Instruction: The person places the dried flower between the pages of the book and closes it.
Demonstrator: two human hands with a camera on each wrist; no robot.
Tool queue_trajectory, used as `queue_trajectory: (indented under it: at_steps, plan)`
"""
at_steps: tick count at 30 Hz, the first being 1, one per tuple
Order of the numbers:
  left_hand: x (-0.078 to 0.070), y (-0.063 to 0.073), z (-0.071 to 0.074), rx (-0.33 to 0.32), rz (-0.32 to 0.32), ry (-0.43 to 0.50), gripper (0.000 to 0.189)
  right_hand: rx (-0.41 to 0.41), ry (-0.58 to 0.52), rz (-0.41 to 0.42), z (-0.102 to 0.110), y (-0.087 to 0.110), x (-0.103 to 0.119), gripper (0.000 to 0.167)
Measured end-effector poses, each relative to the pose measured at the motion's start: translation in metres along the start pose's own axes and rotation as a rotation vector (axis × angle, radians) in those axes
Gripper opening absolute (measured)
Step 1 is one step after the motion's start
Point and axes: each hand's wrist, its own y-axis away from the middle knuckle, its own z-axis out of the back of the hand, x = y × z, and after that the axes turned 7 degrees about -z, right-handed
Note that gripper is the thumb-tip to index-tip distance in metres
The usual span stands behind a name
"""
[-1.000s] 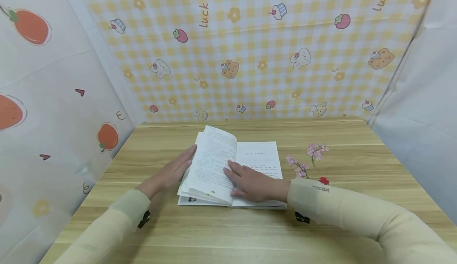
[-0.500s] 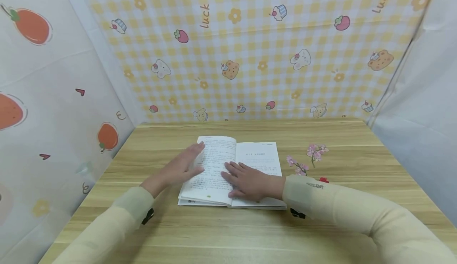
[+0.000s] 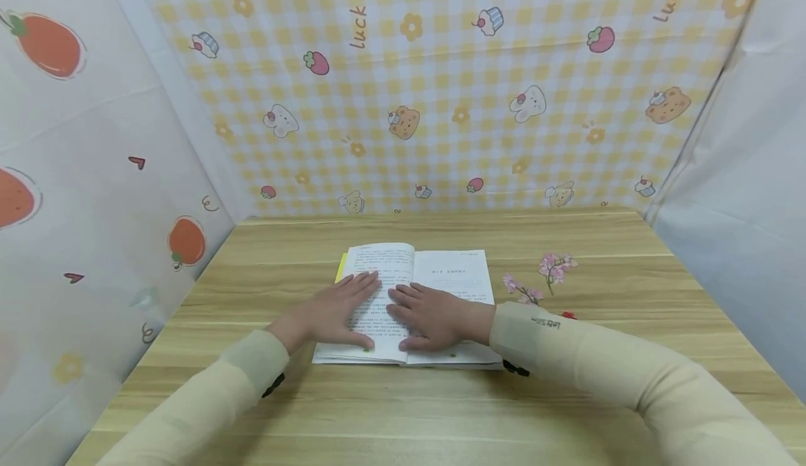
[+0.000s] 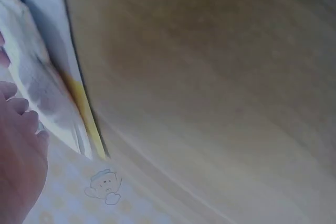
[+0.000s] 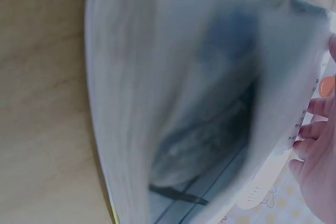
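Note:
An open book (image 3: 455,273) with printed pages lies on the wooden table in the head view. My left hand (image 3: 332,314) rests on its left page, fingers spread and fairly straight. My right hand (image 3: 441,318) lies flat across the lower middle, over the right page, with its fingertips reaching past the fold onto the left page. A yellow strip (image 3: 341,267) shows at the book's left edge. In the left wrist view, the left hand (image 4: 20,156) is beside the book's pages. In the right wrist view the pages are blurred, with the right hand (image 5: 316,161) at the side.
Right of the book lie two sprigs of pink blossom (image 3: 555,269). A small red flower (image 3: 569,315) is partly hidden by the right sleeve. The wooden table (image 3: 403,417) ends at a checked cloth backdrop (image 3: 441,158), with printed sheets on the left side.
The raised pages at left have come down flat. My left hand has moved right, from the book's left edge onto the left page. My right hand has hardly moved.

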Motion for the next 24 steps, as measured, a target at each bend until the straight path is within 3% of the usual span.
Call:
queue_trajectory:
  at_steps: [7,15,19,24]
  plan:
    - [-0.002,-0.002,-0.004,0.026,-0.009,-0.046,0.116,0.022,-0.010,-0.013,-0.001,-0.001,-0.001,0.074]
    - [-0.001,-0.001,-0.005,0.023,-0.007,-0.025,0.116,0.026,-0.064,-0.035,0.003,0.001,-0.001,0.075]
    - [0.000,-0.002,-0.008,0.038,0.009,-0.027,0.116,0.001,-0.154,-0.063,0.010,0.009,-0.007,0.076]
    - [0.000,-0.002,-0.009,0.054,0.025,-0.007,0.117,-0.035,-0.348,-0.152,0.019,0.031,-0.020,0.071]
